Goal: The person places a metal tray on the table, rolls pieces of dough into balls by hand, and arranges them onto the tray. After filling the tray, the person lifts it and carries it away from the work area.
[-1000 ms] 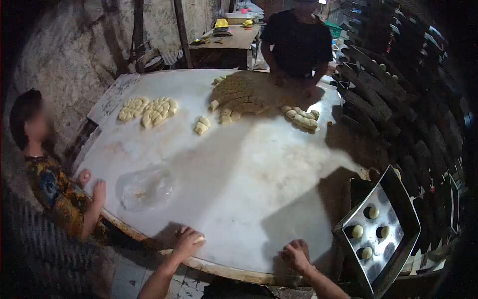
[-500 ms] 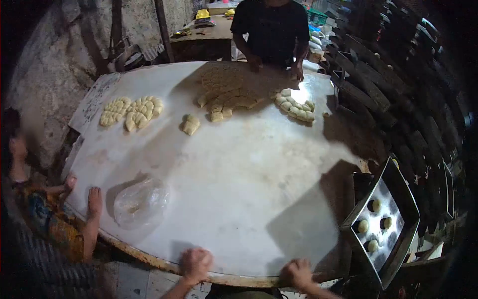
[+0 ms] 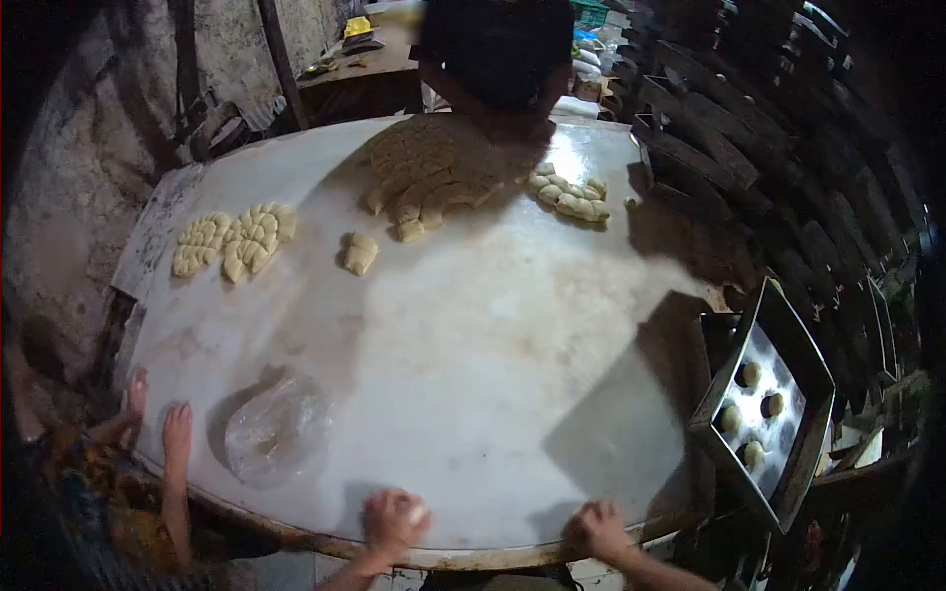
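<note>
My left hand is curled at the near edge of the table, and a pale bit of a dough ball shows at its fingers. To its right, my right hand rests on the tabletop with fingers bent inward; whatever lies under that palm is hidden. Nearest to the right hand is a metal tray with several small round dough balls spaced out in it. A crumpled clear plastic bag lies left of my left hand.
Divided dough pieces lie at the far left, far middle and far right; a small piece sits apart. A person in dark clothes leans over the far side. Another person's hand rests on the left edge.
The person across the table has bent further forward over the dough. My view has shifted slightly. Both my hands remain near the front edge, still curled.
</note>
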`<control>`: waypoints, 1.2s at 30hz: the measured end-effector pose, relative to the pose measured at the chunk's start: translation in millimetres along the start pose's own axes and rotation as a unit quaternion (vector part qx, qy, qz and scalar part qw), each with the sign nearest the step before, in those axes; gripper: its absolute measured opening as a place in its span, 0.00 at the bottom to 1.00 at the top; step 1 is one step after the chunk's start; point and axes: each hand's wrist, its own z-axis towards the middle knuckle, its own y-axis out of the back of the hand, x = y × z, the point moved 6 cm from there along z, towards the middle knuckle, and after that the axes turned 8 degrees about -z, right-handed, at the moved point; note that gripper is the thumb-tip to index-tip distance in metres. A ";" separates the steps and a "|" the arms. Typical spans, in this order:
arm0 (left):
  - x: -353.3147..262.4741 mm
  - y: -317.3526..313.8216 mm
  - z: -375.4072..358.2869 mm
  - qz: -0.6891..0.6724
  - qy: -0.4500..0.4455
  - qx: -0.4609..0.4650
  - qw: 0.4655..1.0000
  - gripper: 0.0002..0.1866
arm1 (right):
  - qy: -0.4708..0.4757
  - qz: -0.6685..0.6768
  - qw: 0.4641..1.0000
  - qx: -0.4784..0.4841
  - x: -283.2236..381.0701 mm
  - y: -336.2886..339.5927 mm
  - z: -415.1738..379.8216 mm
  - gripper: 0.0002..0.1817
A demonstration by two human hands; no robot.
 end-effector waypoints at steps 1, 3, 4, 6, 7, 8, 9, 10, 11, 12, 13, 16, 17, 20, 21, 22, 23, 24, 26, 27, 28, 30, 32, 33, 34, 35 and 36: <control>10.4 17.4 23.8 0.083 0.049 -0.020 0.995 0.10 | -0.048 0.012 0.998 -0.037 -8.1 9.5 19.2 0.12; 8.2 -0.6 70.2 0.023 0.015 -0.048 0.998 0.12 | -0.090 0.078 0.987 -0.105 21.8 81.9 92.3 0.09; -11.5 -5.8 92.3 -0.012 -0.006 -0.060 0.998 0.12 | -0.079 0.060 0.989 -0.113 47.2 85.1 116.8 0.09; -39.6 -43.7 94.5 -0.094 -0.044 -0.029 0.994 0.10 | -0.028 0.054 0.996 -0.071 84.3 49.7 122.4 0.10; -42.7 -67.4 80.1 -0.140 -0.064 0.007 0.988 0.10 | 0.015 0.066 0.997 -0.026 97.9 18.7 109.3 0.11; -63.1 -58.4 61.5 -0.139 -0.099 0.017 0.985 0.08 | 0.049 0.087 0.993 -0.066 111.7 32.4 87.4 0.11; -60.5 -56.2 37.4 -0.137 -0.120 0.010 0.983 0.07 | 0.083 0.107 0.985 -0.105 122.5 49.8 64.5 0.10; -49.6 -46.1 18.8 -0.131 -0.119 0.005 0.984 0.07 | 0.122 0.082 0.985 -0.093 109.0 49.2 40.8 0.10; -34.1 -32.3 9.2 -0.125 -0.119 0.000 0.985 0.07 | 0.121 0.082 0.985 -0.097 79.4 50.5 26.4 0.10; -14.8 -17.7 8.5 -0.086 -0.100 -0.001 0.991 0.08 | 0.104 0.038 0.993 -0.047 46.8 41.5 15.8 0.12; 2.2 -4.8 15.5 -0.047 -0.083 -0.007 0.995 0.09 | 0.089 -0.008 0.996 -0.001 27.1 31.3 17.3 0.15; -4.1 -0.8 81.1 -0.048 -0.029 -0.058 0.997 0.09 | -0.056 0.119 0.981 -0.143 22.6 66.7 89.6 0.14; -19.3 -9.6 95.3 -0.098 -0.029 -0.071 0.992 0.08 | -0.030 0.051 0.984 -0.168 56.5 90.1 111.8 0.13; -54.7 -50.7 73.7 -0.108 -0.059 0.027 0.992 0.08 | 0.052 0.107 0.986 -0.121 77.3 26.2 101.8 0.12; -43.9 -65.0 47.5 -0.094 -0.118 0.049 0.987 0.08 | 0.111 0.084 0.984 -0.108 77.2 3.3 78.8 0.12; -37.1 -52.1 27.4 -0.151 -0.154 0.053 0.975 0.10 | 0.121 0.082 0.981 -0.127 69.9 7.3 50.7 0.14; -28.5 -33.2 19.5 -0.126 -0.142 0.056 0.980 0.11 | 0.111 0.080 0.981 -0.134 50.3 22.6 33.9 0.14; -14.8 -18.0 14.1 -0.100 -0.127 0.058 0.985 0.12 | 0.119 0.039 0.988 -0.084 32.1 33.9 21.3 0.15; 25.0 -13.3 38.3 -0.060 -0.043 0.009 0.997 0.13 | 0.132 -0.005 0.990 -0.042 18.1 50.4 40.5 0.16; 25.1 -7.0 61.4 -0.002 -0.038 -0.032 0.999 0.14 | 0.074 0.070 0.991 -0.090 12.3 61.3 68.0 0.17; 10.0 -8.0 87.2 -0.026 -0.044 -0.063 0.997 0.13 | 0.015 0.145 0.980 -0.133 8.6 58.2 89.6 0.18; -16.4 -33.8 106.9 -0.095 -0.046 -0.078 0.991 0.12 | -0.057 0.365 0.924 -0.104 23.2 -2.2 122.5 0.14; -51.6 -47.1 100.0 -0.097 -0.062 -0.053 0.992 0.10 | 0.038 0.220 0.973 -0.059 59.3 33.1 115.2 0.14; -51.3 -57.5 76.8 -0.071 -0.075 -0.025 0.994 0.09 | 0.072 0.232 0.969 -0.041 61.6 23.0 92.9 0.15; -38.8 -61.3 51.7 -0.106 -0.085 -0.018 0.991 0.09 | 0.105 0.244 0.964 -0.023 64.5 14.3 70.4 0.16; -30.9 -49.0 29.0 -0.088 -0.053 -0.034 0.994 0.10 | 0.169 0.136 0.972 -0.092 60.2 31.7 40.1 0.19; -21.8 -35.1 8.4 -0.071 -0.020 -0.047 0.996 0.11 | 0.165 0.095 0.978 -0.083 31.7 35.2 28.2 0.19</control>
